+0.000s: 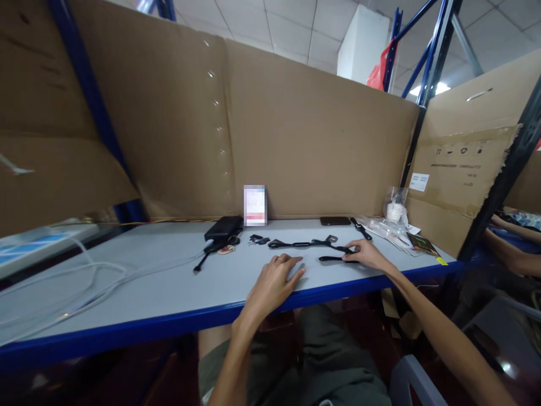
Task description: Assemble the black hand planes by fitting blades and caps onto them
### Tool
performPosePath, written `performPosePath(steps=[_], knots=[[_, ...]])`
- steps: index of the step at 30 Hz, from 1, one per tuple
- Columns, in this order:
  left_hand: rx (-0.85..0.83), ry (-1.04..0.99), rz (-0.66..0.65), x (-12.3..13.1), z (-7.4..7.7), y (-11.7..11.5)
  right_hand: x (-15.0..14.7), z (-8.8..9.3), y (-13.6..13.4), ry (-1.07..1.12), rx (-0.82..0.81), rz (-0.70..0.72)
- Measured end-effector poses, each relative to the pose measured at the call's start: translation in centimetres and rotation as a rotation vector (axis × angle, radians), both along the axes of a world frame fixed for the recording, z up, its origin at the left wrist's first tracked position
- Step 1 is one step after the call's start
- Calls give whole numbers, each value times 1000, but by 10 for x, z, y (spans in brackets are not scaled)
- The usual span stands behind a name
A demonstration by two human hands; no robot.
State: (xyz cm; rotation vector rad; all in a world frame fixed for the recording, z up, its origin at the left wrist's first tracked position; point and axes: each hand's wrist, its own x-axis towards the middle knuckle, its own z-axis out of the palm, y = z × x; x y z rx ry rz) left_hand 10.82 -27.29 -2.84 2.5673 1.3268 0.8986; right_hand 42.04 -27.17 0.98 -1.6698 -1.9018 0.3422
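My left hand (pixel 274 281) rests near the table's front edge, fingers apart and partly curled, with nothing in it. To its right, my right hand (pixel 368 255) has its fingertips closed on a short black strap (pixel 331 259) that points left, low over or on the tabletop. Just behind lies a longer black strap (pixel 301 245) with loop-like sections; its right end runs up to my right fingertips, and I cannot tell if they touch it. A small dark clip-like piece (pixel 332 239) lies by that strap. Several small dark pieces (pixel 258 239) sit farther left.
A black case (pixel 224 228) with a short cable and a lit, blurred screen (pixel 255 206) stand at the back. A dark phone (pixel 335 221), a watch-like band (pixel 360 229) and plastic bags (pixel 382 228) are at back right. White cables (pixel 105 276) cross the left side. Cardboard walls (pixel 321 141) enclose the table.
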Motion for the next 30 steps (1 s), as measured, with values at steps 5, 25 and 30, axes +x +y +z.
performPosePath(steps=[5,25,30], knots=[[15,-14,-2,0,0,0,-6,1,-11,-257,-8,-106],[172,-198,134,-1,-9,2,-51,6,-16,-157,16,30],[77,13,167,1,-4,-2,-89,7,-15,-222,4,229]])
